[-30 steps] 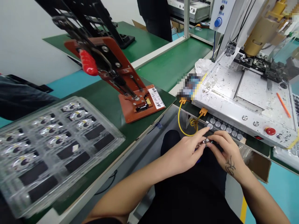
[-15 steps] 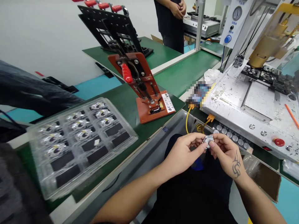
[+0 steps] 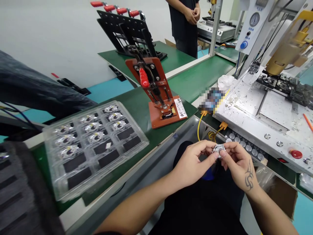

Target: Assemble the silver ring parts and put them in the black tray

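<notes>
Over my lap, my left hand (image 3: 193, 163) and my right hand (image 3: 238, 166) pinch one small shiny metal part (image 3: 218, 149) between their fingertips. Just beyond the hands lies a strip of several small round silver parts (image 3: 244, 145) under the edge of the white machine bed (image 3: 246, 107). To the left on the green bench stands a clear plastic tray (image 3: 95, 143); its far pockets hold similar shiny parts and its near pockets look dark.
A red-brown toggle-clamp fixture (image 3: 161, 98) with a red handle stands on the green bench (image 3: 137, 107). Yellow cables (image 3: 202, 127) hang near my hands. A red button (image 3: 296, 154) sits on the machine front. Another person (image 3: 186, 23) stands at the back beside the conveyor (image 3: 200, 75).
The view has swung up and left, so the bench and tray appear shifted right. My hands lifted the metal part from near the strip of round parts and keep pinching it.
</notes>
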`<state>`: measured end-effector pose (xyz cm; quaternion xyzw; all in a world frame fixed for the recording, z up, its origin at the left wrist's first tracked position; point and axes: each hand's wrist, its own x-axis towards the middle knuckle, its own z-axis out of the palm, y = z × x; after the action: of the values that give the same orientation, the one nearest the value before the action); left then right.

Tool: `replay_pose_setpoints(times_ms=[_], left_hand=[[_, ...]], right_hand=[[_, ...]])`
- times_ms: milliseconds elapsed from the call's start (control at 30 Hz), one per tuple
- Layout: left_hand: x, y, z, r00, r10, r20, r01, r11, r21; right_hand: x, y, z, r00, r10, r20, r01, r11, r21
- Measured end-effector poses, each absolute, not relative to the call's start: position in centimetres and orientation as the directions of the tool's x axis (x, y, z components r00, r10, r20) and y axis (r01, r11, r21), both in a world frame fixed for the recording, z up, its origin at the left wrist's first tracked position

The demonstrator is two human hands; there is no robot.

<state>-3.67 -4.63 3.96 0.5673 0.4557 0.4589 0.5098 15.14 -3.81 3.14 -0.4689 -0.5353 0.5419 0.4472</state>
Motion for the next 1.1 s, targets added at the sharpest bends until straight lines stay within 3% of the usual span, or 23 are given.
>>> replay_pose_setpoints(times_ms=[433, 733, 833, 933, 1000, 1100], left_hand=[[-3.6, -4.7, 4.1, 0.178, 0.981, 0.083, 0.012, -0.087, 0.996], [-3.6, -4.6, 4.3, 0.147, 0.968, 0.204, 0.148, -0.226, 0.963], [-3.7, -4.2, 4.5, 0.157, 0.978, 0.135, 0.114, -0.154, 0.982], [-3.9, -4.4, 4.7, 0.153, 0.985, 0.083, 0.096, -0.099, 0.99], [-4.4, -4.7, 5.1, 0.129, 0.987, 0.099, 0.136, -0.116, 0.984], [-6.4, -4.3, 6.8, 0.119, 0.971, 0.209, 0.26, -0.233, 0.937]], right_hand=[[15.0, -3.8, 3.8, -0.149, 0.988, -0.026, 0.028, -0.022, -0.999], [15.4, -3.6, 3.4, -0.196, 0.978, 0.076, 0.077, 0.093, -0.993], [16.1, -2.7, 3.4, -0.291, 0.938, 0.189, 0.144, 0.238, -0.96], [16.6, -1.5, 4.1, -0.504, 0.795, 0.337, 0.254, 0.509, -0.822], [16.5, -0.7, 4.8, -0.608, 0.683, 0.406, 0.292, 0.667, -0.686], [15.5, 0.7, 5.5, -0.637, 0.589, 0.497, 0.294, 0.782, -0.55]])
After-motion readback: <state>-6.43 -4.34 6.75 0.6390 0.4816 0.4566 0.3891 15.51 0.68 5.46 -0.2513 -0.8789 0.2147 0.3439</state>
